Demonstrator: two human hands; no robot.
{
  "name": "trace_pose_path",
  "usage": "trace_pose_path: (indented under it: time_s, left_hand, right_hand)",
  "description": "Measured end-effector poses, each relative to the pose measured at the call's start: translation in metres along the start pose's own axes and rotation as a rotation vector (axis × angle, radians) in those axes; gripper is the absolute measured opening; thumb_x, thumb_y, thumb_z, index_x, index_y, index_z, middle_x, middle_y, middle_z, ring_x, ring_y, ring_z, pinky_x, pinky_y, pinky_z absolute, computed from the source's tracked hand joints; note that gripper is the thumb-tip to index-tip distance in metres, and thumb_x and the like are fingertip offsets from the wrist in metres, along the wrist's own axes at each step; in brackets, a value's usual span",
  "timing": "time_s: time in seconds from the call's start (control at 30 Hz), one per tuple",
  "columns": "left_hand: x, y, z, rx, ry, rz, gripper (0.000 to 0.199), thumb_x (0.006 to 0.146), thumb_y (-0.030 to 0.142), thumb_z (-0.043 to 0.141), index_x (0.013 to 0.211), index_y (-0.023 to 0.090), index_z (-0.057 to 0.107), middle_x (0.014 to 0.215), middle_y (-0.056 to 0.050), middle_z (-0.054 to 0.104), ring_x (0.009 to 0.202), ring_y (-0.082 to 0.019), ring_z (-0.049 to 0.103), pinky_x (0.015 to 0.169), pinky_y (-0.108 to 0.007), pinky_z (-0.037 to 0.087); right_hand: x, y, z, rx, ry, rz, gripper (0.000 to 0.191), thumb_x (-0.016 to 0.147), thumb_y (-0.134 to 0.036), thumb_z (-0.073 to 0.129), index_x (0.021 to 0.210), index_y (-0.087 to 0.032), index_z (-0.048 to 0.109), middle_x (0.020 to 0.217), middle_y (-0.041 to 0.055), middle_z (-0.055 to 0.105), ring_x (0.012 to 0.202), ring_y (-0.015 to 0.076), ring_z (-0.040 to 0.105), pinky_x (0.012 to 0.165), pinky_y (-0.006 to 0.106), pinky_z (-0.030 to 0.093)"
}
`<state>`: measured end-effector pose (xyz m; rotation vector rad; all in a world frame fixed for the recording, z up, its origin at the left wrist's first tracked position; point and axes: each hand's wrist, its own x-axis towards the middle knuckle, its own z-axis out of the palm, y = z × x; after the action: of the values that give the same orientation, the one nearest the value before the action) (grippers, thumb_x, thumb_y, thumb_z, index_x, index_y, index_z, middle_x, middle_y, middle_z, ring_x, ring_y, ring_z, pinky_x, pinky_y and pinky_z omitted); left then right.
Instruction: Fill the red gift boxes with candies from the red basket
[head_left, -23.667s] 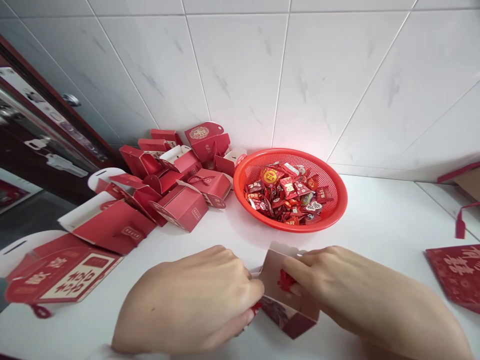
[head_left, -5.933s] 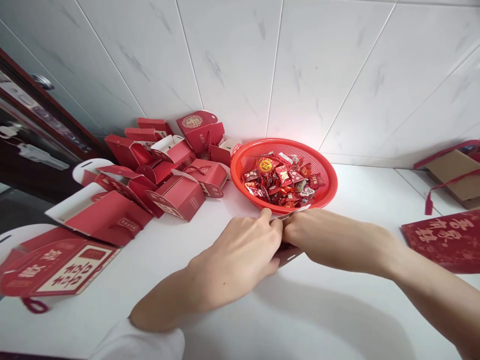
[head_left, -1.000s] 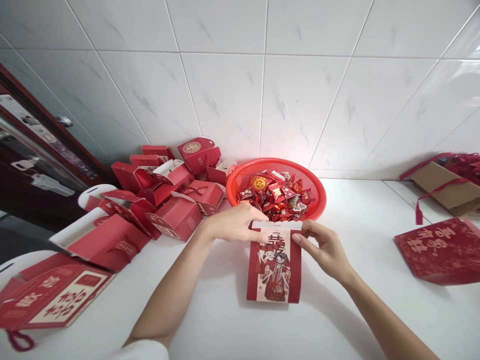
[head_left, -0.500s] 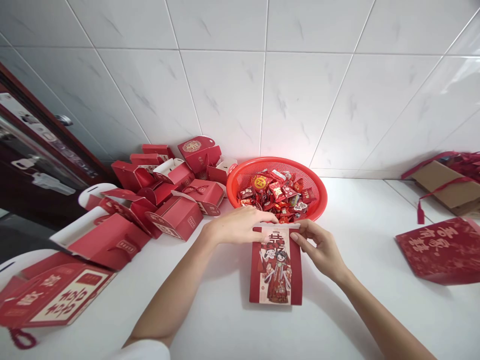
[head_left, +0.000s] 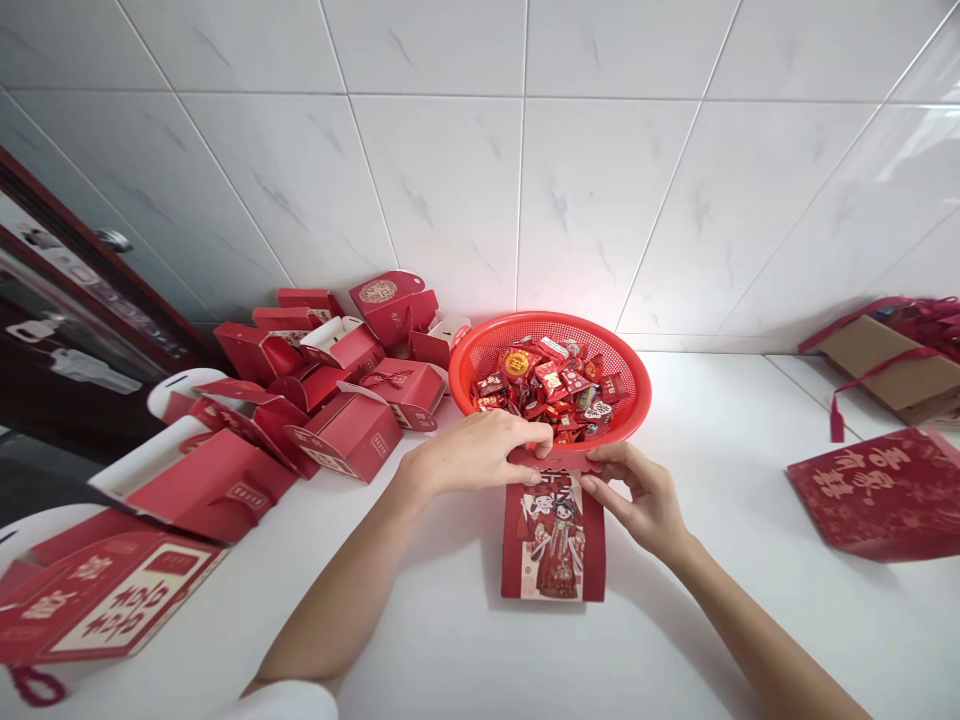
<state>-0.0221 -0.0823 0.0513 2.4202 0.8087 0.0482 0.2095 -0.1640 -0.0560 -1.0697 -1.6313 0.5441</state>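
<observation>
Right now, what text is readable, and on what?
"囍": nearest left box; its smaller print is blurred.
"有", "囍": red bag at right; rest unclear.
"旺", likely: yellow-circled candy.
Held bag: top character partly hidden, unreadable.
Other boxes, other candies: too small or blurred.

Fingers (head_left: 611,501) hold a red packet (head_left: 555,540) (top apparently folded).

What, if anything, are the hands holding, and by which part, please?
A red packet with printed figures: the left hand holds its top edge near the left corner, the right hand near the right.
</observation>
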Motion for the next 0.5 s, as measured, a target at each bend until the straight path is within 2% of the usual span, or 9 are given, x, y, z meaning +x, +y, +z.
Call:
trace_pose_path:
  time_s: [0.17, 0.23, 0.3, 0.43, 0.5]
  left_hand:
    - [-0.002, 0.003, 0.0, -0.001, -0.018, 0.016, 0.016, 0.087, 0.035, 0.073, 0.085, 0.022, 0.065, 0.087, 0.0, 0.067, 0.084, -0.02, 0.06, 0.072, -0.029, 0.038]
    - [-0.003, 0.003, -0.001, -0.007, -0.019, 0.043, 0.009, 0.092, 0.029, 0.065, 0.088, 0.022, 0.068, 0.09, 0.0, 0.07, 0.087, -0.02, 0.063, 0.078, -0.029, 0.04]
    - [-0.004, 0.003, -0.001, -0.005, -0.004, 0.073, 0.016, 0.096, 0.018, 0.054, 0.091, 0.022, 0.068, 0.093, -0.001, 0.073, 0.09, -0.019, 0.064, 0.081, -0.029, 0.041]
    - [-0.004, 0.003, -0.001, 0.038, 0.034, 0.047, 0.016, 0.095, 0.016, 0.053, 0.104, 0.022, 0.064, 0.093, -0.001, 0.072, 0.084, -0.02, 0.065, 0.073, -0.029, 0.04]
    - [-0.003, 0.005, 0.0, 0.047, 0.047, 0.043, 0.013, 0.095, 0.017, 0.053, 0.103, 0.023, 0.061, 0.087, 0.0, 0.07, 0.077, -0.02, 0.064, 0.069, -0.029, 0.039]
  right_hand:
    - [-0.001, 0.001, 0.002, 0.016, 0.056, -0.007, 0.023, 0.1, -0.044, 0.065, 0.093, -0.022, 0.069, 0.08, 0.0049, 0.074, 0.066, 0.0188, 0.07, 0.062, 0.031, 0.063]
    - [-0.002, 0.001, 0.004, 0.034, 0.082, 0.0, 0.02, 0.1, -0.041, 0.067, 0.091, -0.023, 0.069, 0.08, 0.0045, 0.075, 0.067, 0.0186, 0.071, 0.063, 0.03, 0.063]
    - [-0.002, 0.001, 0.005, 0.044, 0.108, 0.011, 0.016, 0.098, -0.038, 0.069, 0.094, -0.023, 0.069, 0.084, 0.0042, 0.075, 0.069, 0.0183, 0.072, 0.064, 0.03, 0.063]
    - [0.0, -0.003, -0.001, 0.008, 0.128, 0.028, 0.019, 0.097, -0.039, 0.07, 0.109, -0.023, 0.069, 0.087, 0.004, 0.076, 0.069, 0.0177, 0.071, 0.062, 0.029, 0.061]
    - [0.002, -0.009, -0.008, -0.021, 0.064, 0.047, 0.022, 0.098, -0.04, 0.069, 0.11, -0.022, 0.07, 0.087, 0.0045, 0.077, 0.066, 0.0169, 0.068, 0.061, 0.029, 0.06]
